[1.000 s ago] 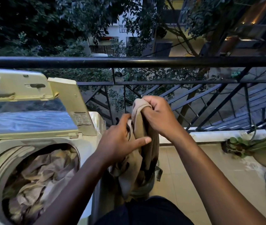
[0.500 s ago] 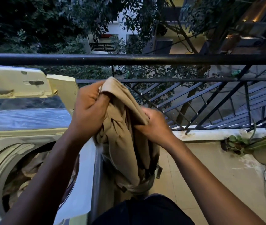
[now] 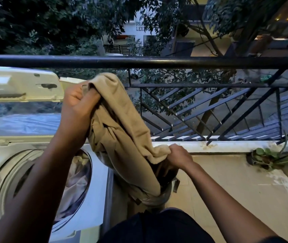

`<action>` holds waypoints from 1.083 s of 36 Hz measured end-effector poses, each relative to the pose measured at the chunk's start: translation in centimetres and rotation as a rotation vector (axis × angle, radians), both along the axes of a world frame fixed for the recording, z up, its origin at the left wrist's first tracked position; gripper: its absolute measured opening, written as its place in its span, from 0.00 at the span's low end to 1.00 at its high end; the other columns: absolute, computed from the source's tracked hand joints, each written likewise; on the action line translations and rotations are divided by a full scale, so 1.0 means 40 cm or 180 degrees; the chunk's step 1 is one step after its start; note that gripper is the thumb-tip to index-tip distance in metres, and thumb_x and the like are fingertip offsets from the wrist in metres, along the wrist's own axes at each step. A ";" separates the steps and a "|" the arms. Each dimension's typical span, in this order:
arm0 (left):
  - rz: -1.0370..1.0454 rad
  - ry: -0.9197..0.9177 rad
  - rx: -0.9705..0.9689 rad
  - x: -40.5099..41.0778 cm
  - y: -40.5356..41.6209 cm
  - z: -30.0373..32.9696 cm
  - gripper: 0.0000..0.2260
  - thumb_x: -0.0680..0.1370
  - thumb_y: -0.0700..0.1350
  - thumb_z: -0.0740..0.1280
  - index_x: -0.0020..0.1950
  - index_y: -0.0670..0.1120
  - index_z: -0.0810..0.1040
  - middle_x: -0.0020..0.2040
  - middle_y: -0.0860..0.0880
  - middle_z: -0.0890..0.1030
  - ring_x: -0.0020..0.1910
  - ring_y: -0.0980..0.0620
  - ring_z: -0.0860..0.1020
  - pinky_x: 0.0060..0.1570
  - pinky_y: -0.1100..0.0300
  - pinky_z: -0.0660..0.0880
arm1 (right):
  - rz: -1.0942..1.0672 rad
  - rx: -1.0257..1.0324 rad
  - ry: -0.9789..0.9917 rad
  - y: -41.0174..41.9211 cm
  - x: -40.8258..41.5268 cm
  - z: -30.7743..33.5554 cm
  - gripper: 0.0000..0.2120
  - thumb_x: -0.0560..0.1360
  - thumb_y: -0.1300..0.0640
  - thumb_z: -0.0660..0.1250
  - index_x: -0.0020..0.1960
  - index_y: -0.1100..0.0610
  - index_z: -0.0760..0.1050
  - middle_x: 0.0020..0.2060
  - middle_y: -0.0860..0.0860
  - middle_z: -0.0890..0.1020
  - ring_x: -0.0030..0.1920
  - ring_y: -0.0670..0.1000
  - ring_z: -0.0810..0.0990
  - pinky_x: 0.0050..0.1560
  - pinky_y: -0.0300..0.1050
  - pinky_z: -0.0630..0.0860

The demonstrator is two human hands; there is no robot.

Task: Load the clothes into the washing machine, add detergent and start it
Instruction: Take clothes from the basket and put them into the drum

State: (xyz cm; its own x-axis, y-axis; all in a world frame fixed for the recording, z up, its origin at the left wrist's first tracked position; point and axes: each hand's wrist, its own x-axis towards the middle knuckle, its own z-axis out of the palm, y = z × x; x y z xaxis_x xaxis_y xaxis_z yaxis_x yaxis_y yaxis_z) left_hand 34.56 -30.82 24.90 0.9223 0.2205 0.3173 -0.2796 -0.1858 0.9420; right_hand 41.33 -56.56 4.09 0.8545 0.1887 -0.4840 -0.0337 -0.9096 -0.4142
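Washing machine (image 3: 94, 199) at left, lid up, clothes (image 3: 76, 174) in drum. Beige garment (image 3: 122, 134) raised beside drum opening. Left hand (image 3: 77, 106) fisted round top edge; right hand (image 3: 178, 155) pinching lower fold.

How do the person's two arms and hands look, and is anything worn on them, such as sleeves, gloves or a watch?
Both forearms are bare as far as the picture shows: no sleeves, no gloves. The left hand and the right hand show no ring, watch or bracelet on the visible sides. The wrists are plain. Dark clothing shows at the bottom edge, below the arms.
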 end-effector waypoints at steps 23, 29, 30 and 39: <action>-0.0374 0.0896 0.1265 -0.006 -0.100 -0.222 0.14 0.75 0.56 0.66 0.58 0.55 0.81 0.50 0.55 0.85 0.51 0.54 0.82 0.52 0.44 0.79 | 0.0111 0.2322 -0.1810 0.114 0.012 0.387 0.14 0.67 0.47 0.63 0.27 0.53 0.66 0.23 0.46 0.68 0.27 0.44 0.65 0.29 0.47 0.61; -0.0167 0.0587 0.0775 0.001 -0.067 -0.170 0.21 0.74 0.36 0.61 0.61 0.54 0.82 0.54 0.60 0.85 0.55 0.61 0.82 0.53 0.60 0.80 | 0.0200 0.2206 -0.1642 0.075 0.017 0.327 0.15 0.65 0.46 0.73 0.31 0.48 0.67 0.26 0.43 0.71 0.30 0.41 0.66 0.33 0.46 0.61; -0.0159 0.0516 0.0660 0.004 -0.065 -0.156 0.21 0.75 0.34 0.61 0.61 0.53 0.82 0.53 0.61 0.85 0.55 0.62 0.82 0.52 0.65 0.78 | 0.0253 0.2174 -0.1544 0.069 0.014 0.315 0.18 0.65 0.42 0.76 0.34 0.49 0.69 0.28 0.45 0.72 0.32 0.43 0.69 0.34 0.47 0.63; -0.0246 -0.0209 0.0120 0.014 -0.049 -0.017 0.17 0.79 0.31 0.58 0.53 0.49 0.81 0.44 0.55 0.83 0.45 0.57 0.80 0.42 0.65 0.77 | 0.0404 0.0791 -0.1076 0.053 -0.023 0.170 0.17 0.73 0.42 0.77 0.58 0.46 0.81 0.52 0.51 0.84 0.54 0.57 0.82 0.47 0.50 0.77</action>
State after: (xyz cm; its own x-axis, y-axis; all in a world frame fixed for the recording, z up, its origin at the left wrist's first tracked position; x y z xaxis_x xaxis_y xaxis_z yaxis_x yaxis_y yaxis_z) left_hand 35.12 -32.79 24.23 0.9130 0.1364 0.3844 -0.3554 -0.1962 0.9139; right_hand 40.39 -54.43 10.90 0.9195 0.3780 -0.1076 0.2472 -0.7690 -0.5896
